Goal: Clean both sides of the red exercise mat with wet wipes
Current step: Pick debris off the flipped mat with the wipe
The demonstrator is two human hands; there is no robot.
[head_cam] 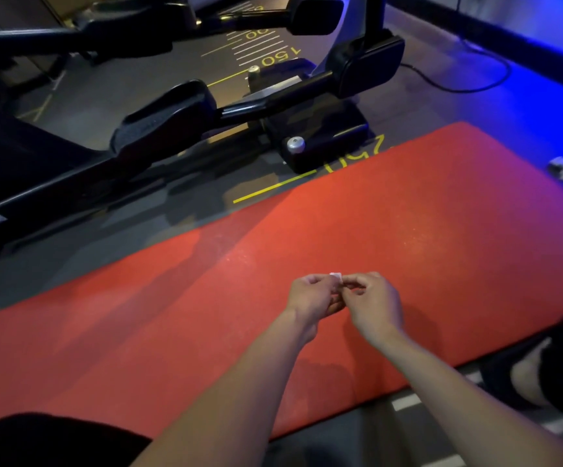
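Observation:
The red exercise mat [357, 230] lies flat on the gym floor, running from lower left to upper right. Above its near-middle part, my left hand [312, 299] and my right hand [372, 301] meet with fingers curled. Between their fingertips they pinch a small white piece [335, 276], most of it hidden by the fingers. A crumpled white wipe [562, 168] lies on the floor just past the mat's far right end.
A black exercise machine [185, 119] with pedals and a long rail stands along the mat's far side, its base [320, 143] close to the mat edge. Yellow floor markings [273, 188] run beside it. A black cable [468, 85] lies at the upper right. My knees frame the near edge.

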